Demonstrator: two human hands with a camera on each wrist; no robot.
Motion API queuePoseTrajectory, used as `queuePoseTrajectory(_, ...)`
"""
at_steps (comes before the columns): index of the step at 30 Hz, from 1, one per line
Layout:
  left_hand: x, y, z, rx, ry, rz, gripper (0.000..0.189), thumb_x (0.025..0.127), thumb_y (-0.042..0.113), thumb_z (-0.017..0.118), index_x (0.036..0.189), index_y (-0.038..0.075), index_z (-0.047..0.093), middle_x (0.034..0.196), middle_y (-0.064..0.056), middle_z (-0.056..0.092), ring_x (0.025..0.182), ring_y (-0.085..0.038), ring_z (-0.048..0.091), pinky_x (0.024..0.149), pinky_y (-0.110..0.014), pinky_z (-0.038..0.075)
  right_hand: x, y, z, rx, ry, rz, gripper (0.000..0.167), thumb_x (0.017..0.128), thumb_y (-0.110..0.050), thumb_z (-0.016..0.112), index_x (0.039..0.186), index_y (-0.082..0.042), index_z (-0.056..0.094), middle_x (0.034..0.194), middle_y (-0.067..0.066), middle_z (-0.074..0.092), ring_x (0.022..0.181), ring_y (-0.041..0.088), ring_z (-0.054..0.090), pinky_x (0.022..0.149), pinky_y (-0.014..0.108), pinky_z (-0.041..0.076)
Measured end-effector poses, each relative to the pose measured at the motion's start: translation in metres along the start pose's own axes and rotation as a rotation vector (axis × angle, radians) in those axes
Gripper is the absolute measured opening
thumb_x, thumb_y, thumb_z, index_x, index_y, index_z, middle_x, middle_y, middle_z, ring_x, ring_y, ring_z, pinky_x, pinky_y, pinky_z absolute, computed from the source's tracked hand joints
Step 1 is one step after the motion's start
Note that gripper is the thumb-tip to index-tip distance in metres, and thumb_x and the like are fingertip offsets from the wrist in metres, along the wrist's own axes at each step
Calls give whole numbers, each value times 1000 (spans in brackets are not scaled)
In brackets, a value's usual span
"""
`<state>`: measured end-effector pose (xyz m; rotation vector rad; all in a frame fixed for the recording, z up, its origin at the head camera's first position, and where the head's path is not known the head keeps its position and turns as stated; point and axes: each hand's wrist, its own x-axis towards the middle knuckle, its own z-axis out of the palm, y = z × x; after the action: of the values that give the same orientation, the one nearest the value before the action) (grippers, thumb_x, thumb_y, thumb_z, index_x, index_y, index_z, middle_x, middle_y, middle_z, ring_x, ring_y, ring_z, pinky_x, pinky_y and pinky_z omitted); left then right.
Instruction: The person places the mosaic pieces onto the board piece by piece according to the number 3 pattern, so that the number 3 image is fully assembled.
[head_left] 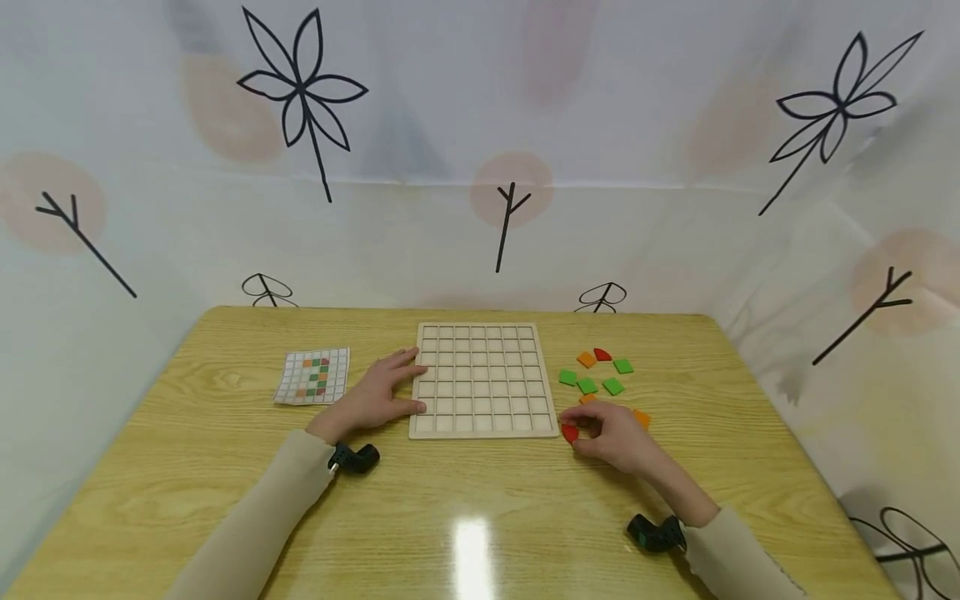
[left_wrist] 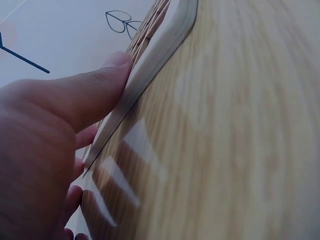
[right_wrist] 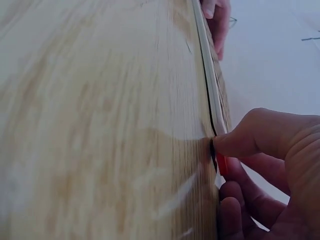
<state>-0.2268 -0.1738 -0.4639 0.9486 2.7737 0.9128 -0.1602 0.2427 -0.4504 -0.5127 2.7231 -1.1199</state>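
Observation:
A pale wooden grid board [head_left: 480, 380] lies at the middle of the table. My left hand [head_left: 375, 390] rests at its left edge, fingers spread and extended, fingertips over the frame; in the left wrist view the thumb presses on the rim. By the board's front right corner my right hand [head_left: 617, 435] pinches a red rounded tile [head_left: 570, 433] between thumb and fingers, low over the table. In the right wrist view only a strip of the red tile [right_wrist: 222, 164] shows; the fingers cover the rest.
Right of the board lie several green tiles [head_left: 587, 386], a few orange tiles [head_left: 587, 359] and another red tile [head_left: 602, 354]. One orange tile [head_left: 642, 418] is partly behind the right hand. A printed pattern card [head_left: 292, 375] lies left of the board. A patterned cloth [head_left: 420, 225] hangs behind the table.

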Motion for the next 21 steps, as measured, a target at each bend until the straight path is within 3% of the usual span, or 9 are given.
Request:
queuePoseTrajectory(9, 0, 1, 1, 4, -6, -23, 68, 90, 40, 74, 146, 8, 52, 162, -15, 25, 148, -38, 19, 116, -60, 18, 1, 0, -3, 4, 19, -65, 46, 72, 6, 68, 116, -3, 72, 94, 1, 63, 76, 15, 55, 65, 26, 49)
queuePoseTrajectory(21, 1, 0, 1, 0, -9, -23, 67, 90, 39, 73, 146, 8, 51, 162, -14, 24, 149, -38, 18, 116, -60, 17, 5, -2, -5, -8, 67, -26, 30, 80, 1, 70, 109, -6, 72, 93, 1, 60, 79, 18, 53, 67, 28, 48)
